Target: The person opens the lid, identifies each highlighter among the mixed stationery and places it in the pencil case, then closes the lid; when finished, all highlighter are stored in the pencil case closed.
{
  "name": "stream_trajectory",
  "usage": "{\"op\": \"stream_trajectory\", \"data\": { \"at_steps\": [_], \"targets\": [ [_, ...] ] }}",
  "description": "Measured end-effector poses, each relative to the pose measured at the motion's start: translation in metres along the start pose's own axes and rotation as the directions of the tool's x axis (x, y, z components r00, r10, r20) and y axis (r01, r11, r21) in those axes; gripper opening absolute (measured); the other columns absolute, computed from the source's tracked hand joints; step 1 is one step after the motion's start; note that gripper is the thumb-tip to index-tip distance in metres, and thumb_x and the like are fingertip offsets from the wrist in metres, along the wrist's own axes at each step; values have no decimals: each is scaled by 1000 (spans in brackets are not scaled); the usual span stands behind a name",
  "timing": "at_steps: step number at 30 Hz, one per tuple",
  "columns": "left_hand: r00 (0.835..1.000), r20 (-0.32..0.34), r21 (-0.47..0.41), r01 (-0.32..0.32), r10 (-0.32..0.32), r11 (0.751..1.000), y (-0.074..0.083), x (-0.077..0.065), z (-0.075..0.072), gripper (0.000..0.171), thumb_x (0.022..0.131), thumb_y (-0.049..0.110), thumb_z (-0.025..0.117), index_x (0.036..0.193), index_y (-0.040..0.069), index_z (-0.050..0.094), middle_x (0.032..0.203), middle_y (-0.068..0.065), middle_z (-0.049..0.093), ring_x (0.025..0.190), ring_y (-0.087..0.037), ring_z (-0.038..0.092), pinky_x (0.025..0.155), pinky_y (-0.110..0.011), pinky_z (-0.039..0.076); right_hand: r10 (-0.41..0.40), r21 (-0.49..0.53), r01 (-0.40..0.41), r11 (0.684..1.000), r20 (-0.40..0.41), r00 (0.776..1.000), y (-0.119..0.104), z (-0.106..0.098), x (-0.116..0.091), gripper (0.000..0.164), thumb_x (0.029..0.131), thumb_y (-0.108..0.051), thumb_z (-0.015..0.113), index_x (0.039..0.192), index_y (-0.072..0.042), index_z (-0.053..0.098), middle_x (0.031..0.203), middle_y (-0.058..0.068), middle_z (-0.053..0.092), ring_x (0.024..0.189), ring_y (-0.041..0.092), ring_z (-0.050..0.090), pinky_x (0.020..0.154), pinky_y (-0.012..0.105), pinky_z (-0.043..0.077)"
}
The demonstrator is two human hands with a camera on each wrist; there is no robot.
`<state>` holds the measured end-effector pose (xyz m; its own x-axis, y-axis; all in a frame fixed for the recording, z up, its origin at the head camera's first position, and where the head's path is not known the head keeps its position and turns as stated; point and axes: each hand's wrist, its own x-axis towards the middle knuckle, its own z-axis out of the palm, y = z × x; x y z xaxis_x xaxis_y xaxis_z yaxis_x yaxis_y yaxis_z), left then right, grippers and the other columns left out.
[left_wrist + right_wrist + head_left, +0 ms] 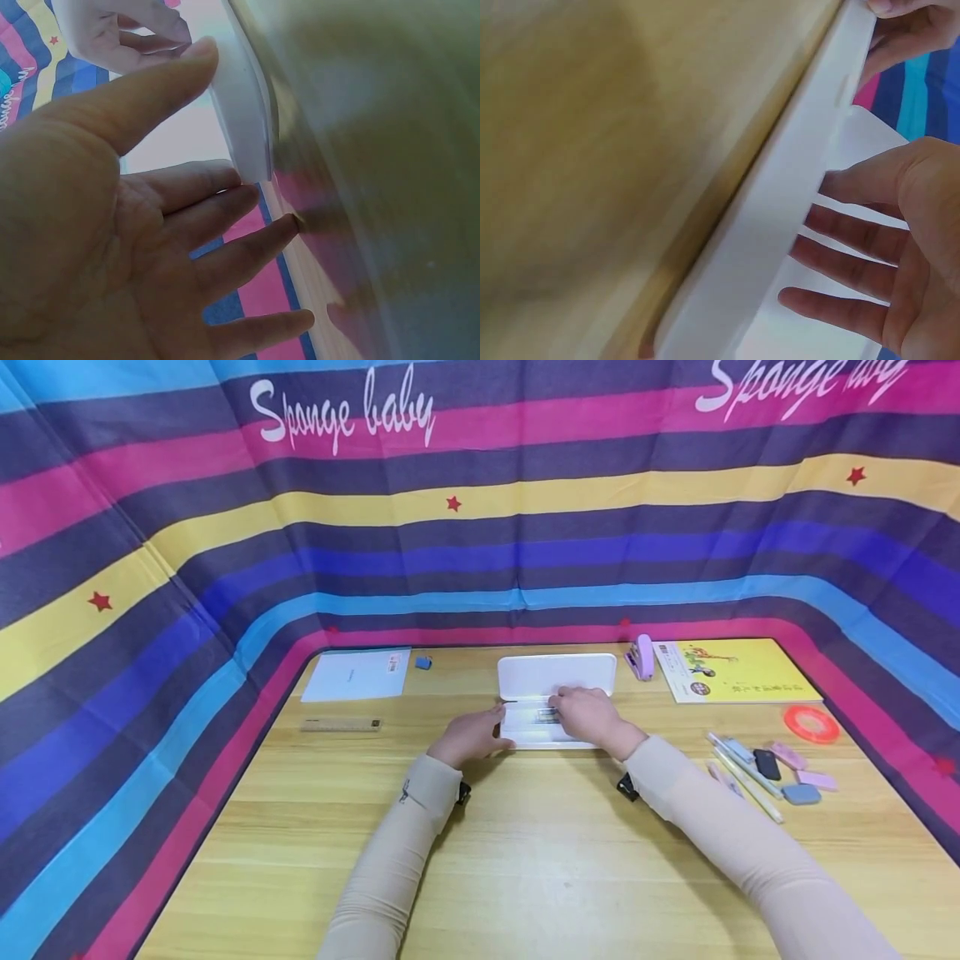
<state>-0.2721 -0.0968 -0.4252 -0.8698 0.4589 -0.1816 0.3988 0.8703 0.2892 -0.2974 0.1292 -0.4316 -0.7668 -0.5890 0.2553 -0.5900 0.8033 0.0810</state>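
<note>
A white pencil case [557, 677] stands on the table with its lid raised at the back. My left hand [471, 735] is at its left end. In the left wrist view the thumb lies by the case's front wall [244, 97], and the fairly straight, spread fingers reach its end. My right hand [592, 717] reaches down into the tray from the right. A small clear item with dark marks [547, 716] lies in the tray beside it. In the right wrist view the front wall [761, 217] hides the thumb and fingertips, so any grip is unseen.
Left: a white booklet [356, 675], blue sharpener-like piece [423, 662] and ruler [341, 725]. Right: a purple stapler [641, 657], yellow book [738, 670], orange tape ring [812, 724], several pens [750, 781] and several erasers [801, 794]. A striped curtain [480, 560] surrounds the table.
</note>
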Motion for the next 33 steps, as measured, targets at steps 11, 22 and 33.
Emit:
{"op": "stream_trajectory", "data": {
  "at_steps": [11, 22, 33],
  "targets": [
    [1000, 10, -10, 0, 0, 1000, 0, 4, 2, 79, 77, 52, 55, 138, 13, 23, 141, 1, 20, 113, -20, 42, 76, -30, 44, 188, 77, -192, 978, 51, 981, 16, -44, -25, 27, 77, -13, 57, 104, -13, 61, 92, 4, 61, 74, 21, 58, 48, 35, 42],
    [1000, -2, -5, 12, -12, 1000, -1, 7, -2, 80, 75, 52, 58, 137, 14, 25, 139, 1, 25, 122, -20, 32, 92, -36, 35, 384, 47, -392, 919, 130, 914, 48, -60, -68, 25, 81, -20, 53, 103, -11, 60, 87, 8, 62, 71, 23, 56, 50, 40, 40],
    [1000, 13, -25, 24, -23, 999, 1, 6, -2, 80, 75, 51, 57, 137, 13, 25, 139, -2, 26, 122, -22, 31, 95, -38, 32, 529, 50, -540, 840, 144, 836, 69, -66, -110, 43, 83, -24, 50, 119, -1, 46, 106, 25, 54, 77, 40, 54, 49, 48, 40]
  ]
}}
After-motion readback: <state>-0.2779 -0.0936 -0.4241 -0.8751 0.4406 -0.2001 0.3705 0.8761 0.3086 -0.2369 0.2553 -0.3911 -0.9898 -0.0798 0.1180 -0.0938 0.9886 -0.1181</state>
